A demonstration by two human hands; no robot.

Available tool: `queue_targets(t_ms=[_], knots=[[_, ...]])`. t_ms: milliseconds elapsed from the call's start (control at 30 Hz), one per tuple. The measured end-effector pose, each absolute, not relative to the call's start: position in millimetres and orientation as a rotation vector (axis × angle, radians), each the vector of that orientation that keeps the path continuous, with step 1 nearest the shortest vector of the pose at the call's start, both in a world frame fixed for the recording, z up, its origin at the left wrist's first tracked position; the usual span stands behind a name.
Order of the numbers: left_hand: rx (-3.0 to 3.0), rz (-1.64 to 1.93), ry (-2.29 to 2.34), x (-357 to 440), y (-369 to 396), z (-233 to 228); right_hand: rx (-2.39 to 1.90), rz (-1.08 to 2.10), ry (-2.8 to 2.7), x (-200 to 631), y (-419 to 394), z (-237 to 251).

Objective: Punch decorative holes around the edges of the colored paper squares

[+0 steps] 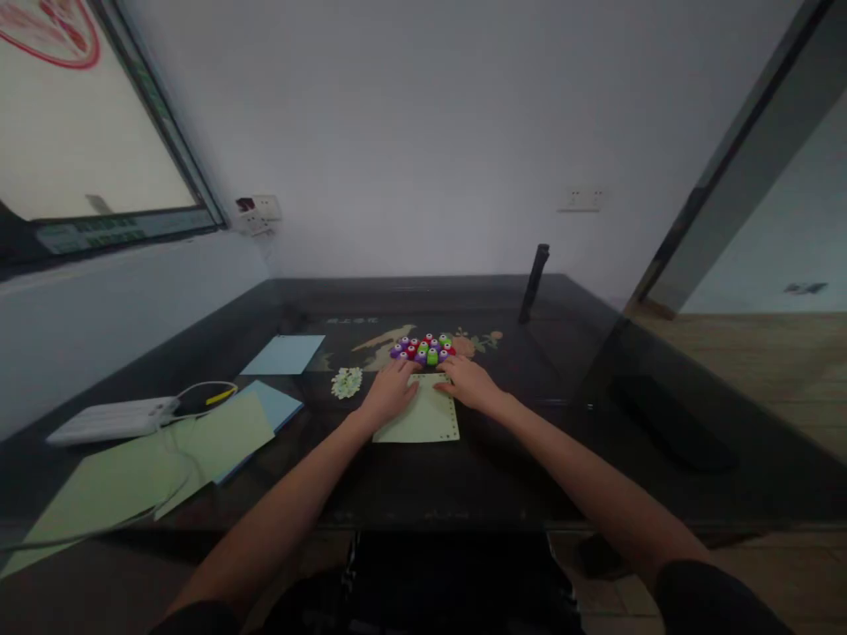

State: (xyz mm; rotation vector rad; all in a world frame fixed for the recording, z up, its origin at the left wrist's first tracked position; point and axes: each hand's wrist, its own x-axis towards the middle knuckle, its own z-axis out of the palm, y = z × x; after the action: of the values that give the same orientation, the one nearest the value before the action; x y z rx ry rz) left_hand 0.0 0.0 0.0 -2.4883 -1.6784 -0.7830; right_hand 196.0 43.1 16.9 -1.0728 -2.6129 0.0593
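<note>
Left hand: the left hand (392, 392) lies across the left side of the punched sheet, palm down, thumb spread apart from the fingers, fingertips reaching past the far edge beside the capped pieces.
Right hand: the right hand (468, 384) lies over the sheet's far right corner, thumb likewise apart from the fingers.
Punched sheet: a pale green sheet (416, 423) between the hands, flat toward the worktop's (496, 476) near edge, small holes along its right side.
Capped pieces: purple, red and green pieces (432, 357) with pale tops, clustered just past the sheet, toward the far edge.
Pale clump: a white-and-green clump (347, 383) just left of the left hand.
Left side: a light blue sheet (284, 354) toward the far left corner; loose green paper (132, 476) near the left near corner, beside a white box (112, 421).
Right side: a black upright object (534, 284) near the far right corner; a dark flat object (668, 423) by the right edge.
</note>
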Motion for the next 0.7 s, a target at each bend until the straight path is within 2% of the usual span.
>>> queue_targets(t_ms=[233,700], knots=[[-2.505,-0.699,-1.738,-6.1,9.6,-25.8,-1.14,-0.035,-2.689,197.7,47.2,0.7],[-2.494,-0.671,-1.763,-7.5,8.9,-23.3,-1.163,-0.012,-2.651,198.0,43.0,2.4]])
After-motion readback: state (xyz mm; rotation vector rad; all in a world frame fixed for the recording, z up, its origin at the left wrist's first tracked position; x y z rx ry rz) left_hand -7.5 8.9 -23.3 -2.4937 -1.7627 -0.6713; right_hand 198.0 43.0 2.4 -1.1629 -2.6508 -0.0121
